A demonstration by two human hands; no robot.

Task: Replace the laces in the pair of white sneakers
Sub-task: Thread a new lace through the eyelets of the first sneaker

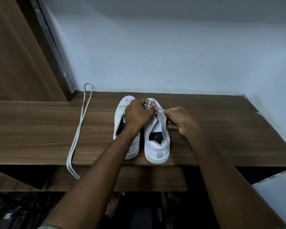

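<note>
Sneakers, two white ones, stand side by side near the front edge of the wooden shelf [205, 129], heels toward the person. Left hand [138, 114] and right hand [180, 120] each pinch the lace [149, 104] over the right sneaker [157, 138]. A loose lace [80, 128] hangs over the shelf's front edge, left of the left sneaker [122, 113].

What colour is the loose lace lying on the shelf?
Pale grey-white loose lace, clearest in the head view.
</note>
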